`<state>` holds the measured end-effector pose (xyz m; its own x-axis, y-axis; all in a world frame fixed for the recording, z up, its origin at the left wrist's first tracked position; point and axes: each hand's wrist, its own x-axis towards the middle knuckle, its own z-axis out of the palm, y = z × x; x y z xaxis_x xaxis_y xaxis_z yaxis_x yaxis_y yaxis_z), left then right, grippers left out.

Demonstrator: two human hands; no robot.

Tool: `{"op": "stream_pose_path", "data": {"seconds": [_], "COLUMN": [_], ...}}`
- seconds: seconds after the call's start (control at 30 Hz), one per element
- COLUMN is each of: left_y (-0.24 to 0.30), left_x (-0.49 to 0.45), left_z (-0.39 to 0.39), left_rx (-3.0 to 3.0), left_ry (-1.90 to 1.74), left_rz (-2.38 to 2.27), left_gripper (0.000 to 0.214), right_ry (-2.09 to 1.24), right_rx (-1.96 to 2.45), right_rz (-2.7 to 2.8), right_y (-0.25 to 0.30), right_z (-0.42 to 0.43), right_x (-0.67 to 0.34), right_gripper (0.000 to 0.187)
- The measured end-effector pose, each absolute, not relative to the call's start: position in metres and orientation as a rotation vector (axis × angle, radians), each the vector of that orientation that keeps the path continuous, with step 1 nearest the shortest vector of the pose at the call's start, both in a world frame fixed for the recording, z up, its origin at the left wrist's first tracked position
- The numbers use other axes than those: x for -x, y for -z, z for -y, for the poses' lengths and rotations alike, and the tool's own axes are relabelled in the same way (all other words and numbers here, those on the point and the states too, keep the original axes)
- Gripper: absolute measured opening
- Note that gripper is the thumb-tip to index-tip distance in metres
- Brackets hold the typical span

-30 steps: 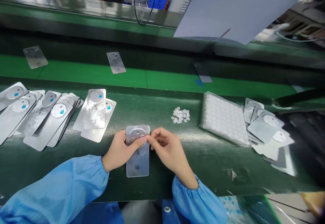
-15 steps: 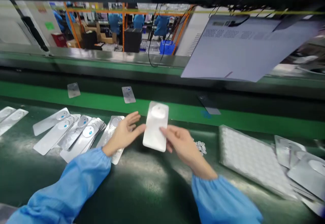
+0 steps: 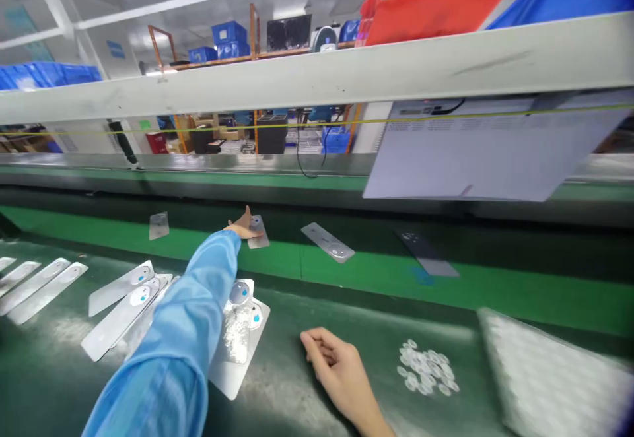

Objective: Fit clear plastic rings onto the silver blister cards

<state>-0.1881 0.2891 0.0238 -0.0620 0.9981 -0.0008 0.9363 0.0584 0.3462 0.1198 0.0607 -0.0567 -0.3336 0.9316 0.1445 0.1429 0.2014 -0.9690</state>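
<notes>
My left hand (image 3: 244,227) reaches far forward over the green strip, fingers apart, touching or just beside a thin pale panel (image 3: 258,232) shaped like a phone back cover. My right hand (image 3: 339,374) hovers low over or rests on the dark green table, fingers curled, with nothing visible in it. Ahead of it, a pale panel with a round end (image 3: 327,242) lies slanted on the green strip. Beneath my left forearm are overlapping panels (image 3: 242,358) with round areas and blue marks, partly hidden by the blue sleeve. Small clear rings (image 3: 426,368) lie right of my right hand.
A white tray (image 3: 555,371) with a bumpy surface stands at the right. More pale panels (image 3: 47,285) lie at the left. Further panels (image 3: 159,225) rest along the strip. A large pale board (image 3: 475,156) hangs ahead under a white beam (image 3: 297,90).
The pale panel has left my right hand, and one now lies on the green strip. My left hand has stretched forward; my right has drawn back and curled. The view has tilted up.
</notes>
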Motion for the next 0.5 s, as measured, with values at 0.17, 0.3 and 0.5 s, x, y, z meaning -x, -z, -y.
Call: {"op": "stream_pose_path", "data": {"seconds": [0.17,0.3,0.5], "left_y": [-0.027,-0.042,-0.065], "left_x": [0.202,0.201,0.200], "left_z": [-0.294,-0.281,-0.255], "left_rx": [-1.845,-1.686,-1.655], "left_ry": [-0.162,-0.129,-0.428], "left_rz": [-2.200,-2.328,-2.317], "left_gripper": [0.068,0.066,0.098], "right_ry": [-1.395,-1.343,-1.341], "right_rx": [1.015,1.015,0.943], "right_rz": [1.537,1.564,1.492], "right_y": [0.061,0.055,0.043], "right_z": [-0.079,-0.070,-0.069], "right_x": [-0.123,-0.120,-0.112], "right_gripper": [0.054,0.055,0.054]}}
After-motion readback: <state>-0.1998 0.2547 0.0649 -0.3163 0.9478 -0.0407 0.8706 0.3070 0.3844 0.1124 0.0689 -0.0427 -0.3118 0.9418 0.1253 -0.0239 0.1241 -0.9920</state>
